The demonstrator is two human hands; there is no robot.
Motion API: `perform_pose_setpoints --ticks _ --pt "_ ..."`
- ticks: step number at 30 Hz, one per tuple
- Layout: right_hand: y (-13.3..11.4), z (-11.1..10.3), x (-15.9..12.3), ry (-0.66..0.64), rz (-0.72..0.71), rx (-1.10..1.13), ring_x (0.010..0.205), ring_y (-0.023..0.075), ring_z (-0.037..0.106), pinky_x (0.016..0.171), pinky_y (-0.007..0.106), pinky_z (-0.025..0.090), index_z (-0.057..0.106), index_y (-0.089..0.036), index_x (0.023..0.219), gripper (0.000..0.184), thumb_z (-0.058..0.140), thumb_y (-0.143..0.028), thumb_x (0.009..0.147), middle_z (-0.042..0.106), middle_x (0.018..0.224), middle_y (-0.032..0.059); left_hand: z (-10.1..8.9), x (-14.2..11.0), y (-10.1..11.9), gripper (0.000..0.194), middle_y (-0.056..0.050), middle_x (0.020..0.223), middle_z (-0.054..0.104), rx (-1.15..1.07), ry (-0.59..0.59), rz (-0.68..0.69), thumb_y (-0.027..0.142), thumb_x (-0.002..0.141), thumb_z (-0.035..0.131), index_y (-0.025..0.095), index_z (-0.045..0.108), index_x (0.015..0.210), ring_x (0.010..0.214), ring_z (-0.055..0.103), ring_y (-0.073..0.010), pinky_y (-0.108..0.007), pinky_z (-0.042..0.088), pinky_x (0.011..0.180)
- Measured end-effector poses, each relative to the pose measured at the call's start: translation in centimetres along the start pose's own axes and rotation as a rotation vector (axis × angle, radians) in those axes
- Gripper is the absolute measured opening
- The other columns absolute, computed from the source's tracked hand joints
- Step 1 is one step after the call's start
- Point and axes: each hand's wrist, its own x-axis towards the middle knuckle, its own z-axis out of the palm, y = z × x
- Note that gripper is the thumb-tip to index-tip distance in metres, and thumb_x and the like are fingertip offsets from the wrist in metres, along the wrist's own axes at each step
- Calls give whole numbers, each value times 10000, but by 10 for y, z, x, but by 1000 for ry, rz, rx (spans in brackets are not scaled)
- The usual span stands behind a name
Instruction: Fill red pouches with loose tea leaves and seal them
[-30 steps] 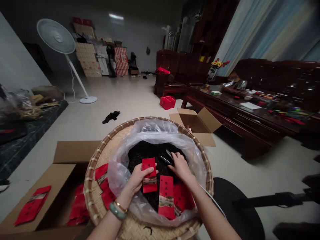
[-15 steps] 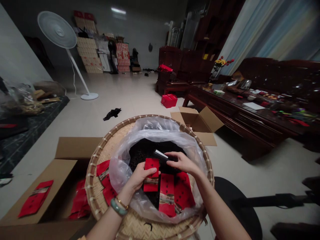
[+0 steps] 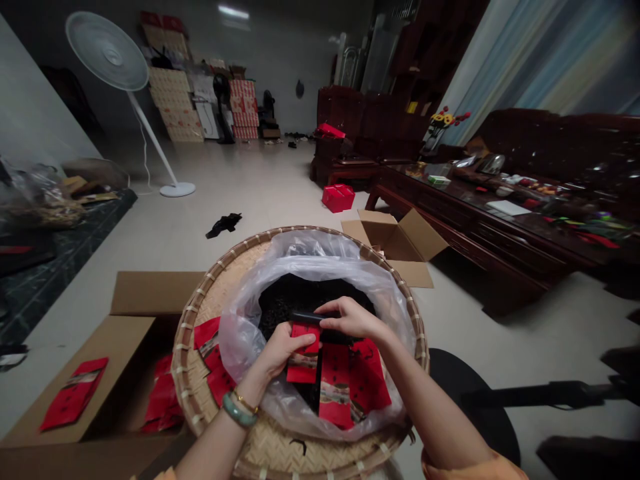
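Note:
My left hand (image 3: 286,348) is closed on a red packet (image 3: 302,363) with a printed picture band, thumb across its front. In my right hand (image 3: 350,316) is a slim black bar-shaped device (image 3: 306,318), which looks like a hand-held bag sealer. It lies across the top edge of the held packet, hiding that edge. Both hands are over a clear plastic bag (image 3: 240,320) holding dark, loose, leaf-like bits (image 3: 273,307). Two more red packets, one upright (image 3: 335,387) and one tilted (image 3: 369,380), lie at the bag's near right side.
The bag rests on a round woven bamboo tray (image 3: 213,283), with several red packets (image 3: 217,373) at its left. An open carton (image 3: 120,373) with red packets stands at left, another carton (image 3: 385,240) behind at right. A black round base (image 3: 475,407) is at right.
My right hand has moved left and turned the black device from a slant, white face showing, to nearly level across the packet's top. My left hand keeps its hold.

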Motion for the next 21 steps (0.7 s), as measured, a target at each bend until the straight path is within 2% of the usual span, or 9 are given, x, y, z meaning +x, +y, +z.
perform_pose_setpoints --ticks 2,5,9,14,21 --pt "2 0 2 9 3 -16 875 242 636 795 334 464 689 -187 1025 315 614 -279 733 710 964 34 -1 1 2 435 -90 804 703 -46 0 30 261 591 787 99 623 960 702 678 -205 -276 536 596" --pt "6 0 6 20 1 -8 915 245 629 815 338 460 684 -194 1037 322 609 -276 734 705 989 30 -4 4 7 460 -90 906 702 -190 23 95 340 702 704 131 590 1096 747 672 -180 -280 538 674" --pt "10 2 10 13 -6 23 917 244 629 808 332 465 683 -193 1037 331 613 -294 730 703 998 30 -6 7 11 421 -121 913 705 -307 21 74 409 801 579 104 599 1091 783 675 -210 -332 539 738" --pt "14 4 12 -9 2 15 903 242 629 795 325 463 686 -187 1032 331 609 -294 728 705 988 28 -8 8 10 372 -125 850 715 -304 26 52 381 823 562 91 616 1051 716 681 -206 -322 548 687" --pt "17 2 17 -45 18 37 918 244 616 805 313 447 683 -164 1039 356 607 -292 716 701 1003 34 -7 8 12 342 -124 753 717 -313 54 39 305 863 519 64 600 1092 616 679 -188 -284 547 607"
